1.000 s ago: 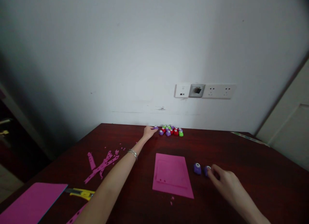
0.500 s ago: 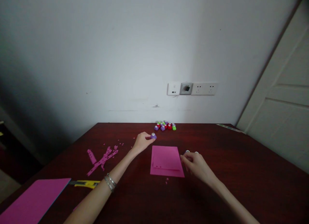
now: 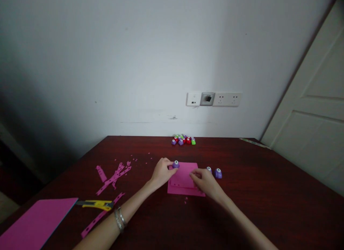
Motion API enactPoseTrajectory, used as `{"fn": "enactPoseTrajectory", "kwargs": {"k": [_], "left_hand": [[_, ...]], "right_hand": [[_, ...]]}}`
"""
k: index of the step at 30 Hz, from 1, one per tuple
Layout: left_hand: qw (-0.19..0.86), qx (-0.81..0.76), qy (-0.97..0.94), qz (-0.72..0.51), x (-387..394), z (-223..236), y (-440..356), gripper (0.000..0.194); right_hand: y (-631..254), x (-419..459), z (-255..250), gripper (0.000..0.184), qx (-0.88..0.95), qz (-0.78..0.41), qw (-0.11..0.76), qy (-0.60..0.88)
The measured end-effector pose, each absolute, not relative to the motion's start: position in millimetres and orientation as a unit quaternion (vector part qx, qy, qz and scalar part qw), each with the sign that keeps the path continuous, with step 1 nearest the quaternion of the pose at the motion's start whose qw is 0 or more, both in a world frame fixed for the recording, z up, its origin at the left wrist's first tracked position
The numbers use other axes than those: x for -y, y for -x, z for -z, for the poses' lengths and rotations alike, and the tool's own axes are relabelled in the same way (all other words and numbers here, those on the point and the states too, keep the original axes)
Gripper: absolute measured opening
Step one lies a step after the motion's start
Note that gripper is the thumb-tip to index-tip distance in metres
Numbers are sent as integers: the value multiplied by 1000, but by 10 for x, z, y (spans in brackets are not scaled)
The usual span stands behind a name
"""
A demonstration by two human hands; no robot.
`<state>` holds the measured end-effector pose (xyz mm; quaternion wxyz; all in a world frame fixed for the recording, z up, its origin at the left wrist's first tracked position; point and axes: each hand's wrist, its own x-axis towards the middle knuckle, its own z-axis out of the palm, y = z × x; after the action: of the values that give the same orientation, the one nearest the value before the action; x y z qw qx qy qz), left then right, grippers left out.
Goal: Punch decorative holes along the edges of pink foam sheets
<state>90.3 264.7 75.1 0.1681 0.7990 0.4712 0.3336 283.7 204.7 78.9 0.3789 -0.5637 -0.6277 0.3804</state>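
In my left hand (image 3: 162,171), thumb and fingers pinch a small purple craft punch (image 3: 176,165) with a white, eye-like top. It is at the far left corner of the pink paper sheets (image 3: 184,175), a smaller sheet lying on a larger one. My right hand (image 3: 202,181) is over the right side of these sheets, fingertips pinched together; whether anything is between them is hidden. Just beyond it on the table stand two more purple punches (image 3: 218,173), one partly behind the hand. Tiny pink paper bits (image 3: 186,199) lie below the sheets.
A cluster of purple, red and green punches (image 3: 184,140) stands at the table's back edge. On the left lie punched pink paper strips (image 3: 115,176), a yellow utility knife (image 3: 98,204) and a large pink sheet (image 3: 37,221). A narrow strip (image 3: 254,142) lies back right.
My left hand has brought the purple punch nearer, to the paper's far left corner. My right hand has moved left over the sheets, away from the two purple punches.
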Motion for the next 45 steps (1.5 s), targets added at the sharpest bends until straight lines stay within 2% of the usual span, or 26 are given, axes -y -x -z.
{"fn": "enactPoseTrajectory", "kwargs": {"k": [3,10,20,24,29,35,41,45], "left_hand": [[172,-470,-797,-340,-2600,-758,-932,20],[154,-478,-793,-345,-2471,-815,-1000,22],[115,-457,-800,-372,-2399,-769,-1077,16],[127,-446,-814,-349,-2354,-775,-1104,21],[116,-456,-835,-284,-2242,-756,-1149,45],[106,-452,-851,-246,-2162,-783,-1172,53],[104,-455,-855,-224,-2063,-768,-1214,63],[89,-446,-865,-214,-2094,-790,-1202,58]], "right_hand": [[-2789,-2087,-768,22,603,-410,396,558],[-2640,-2130,-697,43,560,-437,445,544],[-2511,-2072,-612,38,618,-357,523,466],[-2537,-2094,-592,39,634,-308,523,480],[-2588,-2099,-624,32,659,-225,497,518],[-2606,-2074,-683,20,674,-168,471,543],[-2629,-2098,-690,21,674,-158,468,549],[-2669,-2109,-682,19,670,-160,457,563]]}}
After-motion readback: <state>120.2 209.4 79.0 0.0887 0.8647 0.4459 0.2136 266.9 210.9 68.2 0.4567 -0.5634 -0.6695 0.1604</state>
